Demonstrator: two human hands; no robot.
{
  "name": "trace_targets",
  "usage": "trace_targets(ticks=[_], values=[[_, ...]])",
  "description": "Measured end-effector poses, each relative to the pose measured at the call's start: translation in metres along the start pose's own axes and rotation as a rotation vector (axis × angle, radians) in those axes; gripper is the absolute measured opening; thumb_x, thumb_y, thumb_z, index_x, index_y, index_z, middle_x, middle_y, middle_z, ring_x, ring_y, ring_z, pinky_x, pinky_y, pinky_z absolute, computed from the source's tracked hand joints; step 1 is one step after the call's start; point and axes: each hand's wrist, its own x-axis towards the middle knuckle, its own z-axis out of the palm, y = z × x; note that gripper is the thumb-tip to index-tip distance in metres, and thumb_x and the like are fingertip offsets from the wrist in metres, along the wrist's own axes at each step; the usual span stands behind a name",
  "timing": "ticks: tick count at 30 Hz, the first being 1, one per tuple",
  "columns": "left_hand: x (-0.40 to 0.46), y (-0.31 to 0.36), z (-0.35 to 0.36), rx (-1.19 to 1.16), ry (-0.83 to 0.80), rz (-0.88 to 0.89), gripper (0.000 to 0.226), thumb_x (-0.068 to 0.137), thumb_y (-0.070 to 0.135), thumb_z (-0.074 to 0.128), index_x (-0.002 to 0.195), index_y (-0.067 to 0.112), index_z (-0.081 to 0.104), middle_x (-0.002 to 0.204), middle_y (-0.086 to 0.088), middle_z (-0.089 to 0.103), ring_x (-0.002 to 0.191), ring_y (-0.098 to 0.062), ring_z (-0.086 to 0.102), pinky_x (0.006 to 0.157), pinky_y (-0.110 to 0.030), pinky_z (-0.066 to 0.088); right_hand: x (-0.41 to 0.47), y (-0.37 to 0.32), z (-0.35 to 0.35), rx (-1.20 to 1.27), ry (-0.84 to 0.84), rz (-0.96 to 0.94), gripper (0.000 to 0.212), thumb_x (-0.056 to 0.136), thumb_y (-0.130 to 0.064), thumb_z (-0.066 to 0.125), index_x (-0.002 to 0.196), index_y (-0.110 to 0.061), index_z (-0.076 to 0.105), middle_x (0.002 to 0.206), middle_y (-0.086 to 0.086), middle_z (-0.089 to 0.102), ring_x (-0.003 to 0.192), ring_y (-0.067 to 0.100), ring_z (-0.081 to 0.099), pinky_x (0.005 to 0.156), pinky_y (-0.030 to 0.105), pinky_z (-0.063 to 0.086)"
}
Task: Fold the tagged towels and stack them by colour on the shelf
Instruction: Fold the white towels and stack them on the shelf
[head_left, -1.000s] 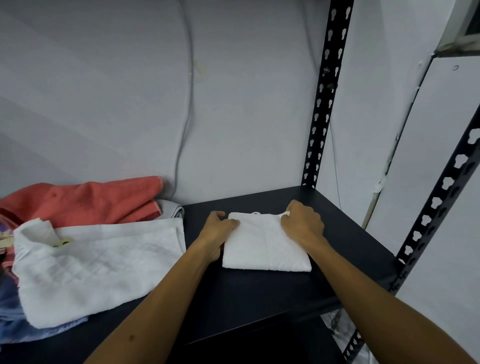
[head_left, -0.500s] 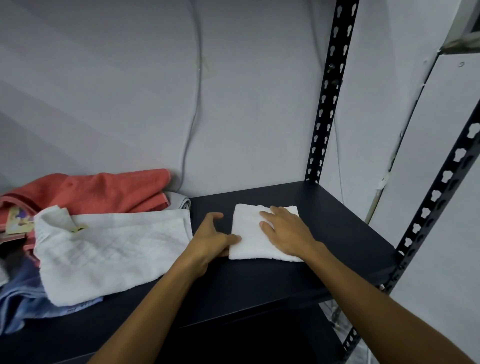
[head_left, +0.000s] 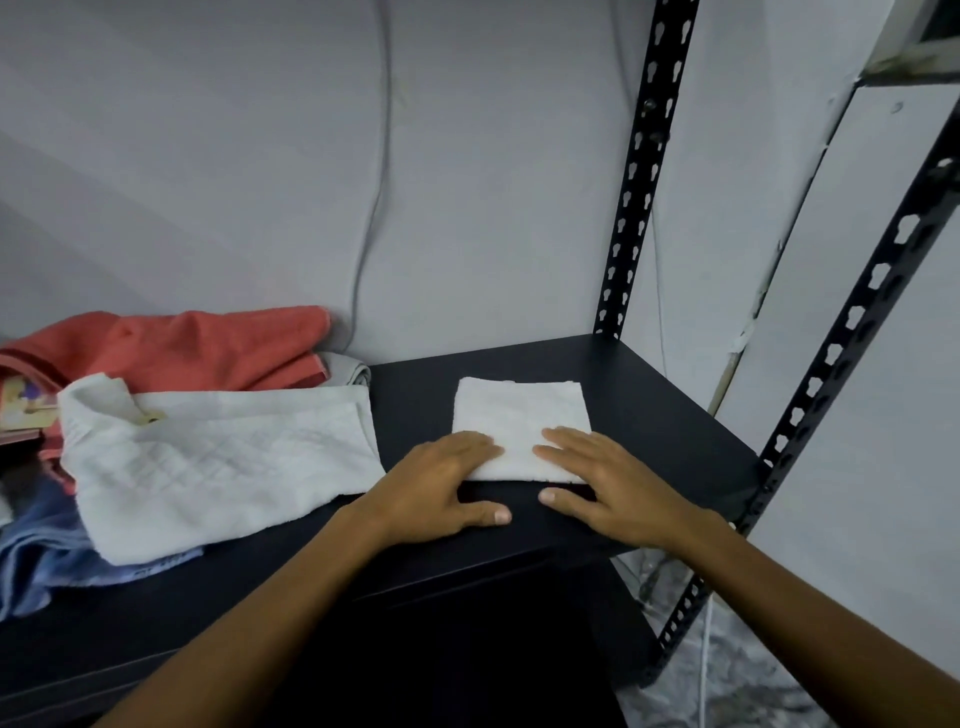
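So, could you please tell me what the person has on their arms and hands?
Nothing that shows: both forearms are bare with no sleeves in view, and the left hand and right hand carry no gloves, rings, watch or bracelets.

No legible txt, labels or nos. anywhere in view.

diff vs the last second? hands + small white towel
Both hands let go of the folded white towel's far corners and slid back: left hand and right hand now press flat on its near edge. The towel looks shorter, folded once more. The unfolded pile stayed put.
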Motion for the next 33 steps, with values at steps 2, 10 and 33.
trace_targets(ticks=[2,10,33], values=[[-0.01,0.0,-0.001,0.0,-0.003,0.024,0.092,0.075,0.079,0.054,0.15,0.028,0.036,0.156,0.006,0.034,0.144,-0.009,0.027,0.119,-0.04,0.025,-0.013,0.003,-0.001,-0.011,-0.037,-0.037,0.084,0.084,-0.083,0.027,0.151,-0.033,0.031,0.16,-0.014,0.018,0.147,0.0,0.009,0.119,0.024,0.007],[-0.063,0.01,0.007,0.061,0.119,0.196,0.07,0.073,0.063,0.061,0.134,0.032,0.055,0.137,0.014,0.053,0.125,-0.004,0.043,0.105,-0.04,0.039,-0.053,-0.003,0.01,-0.138,0.159,-0.369,0.048,0.094,-0.029,0.054,0.141,-0.023,0.046,0.147,0.0,0.048,0.137,0.017,0.042,0.107,0.039,0.039],[0.032,-0.003,-0.018,-1.121,0.309,-0.518,0.027,0.088,0.005,0.069,0.113,0.016,0.067,0.117,-0.012,0.067,0.102,-0.026,0.067,0.092,-0.041,0.056,0.047,-0.008,-0.022,0.992,0.289,0.659,0.014,0.091,-0.008,0.067,0.104,-0.01,0.067,0.116,0.012,0.066,0.098,0.026,0.067,0.084,0.038,0.058]])
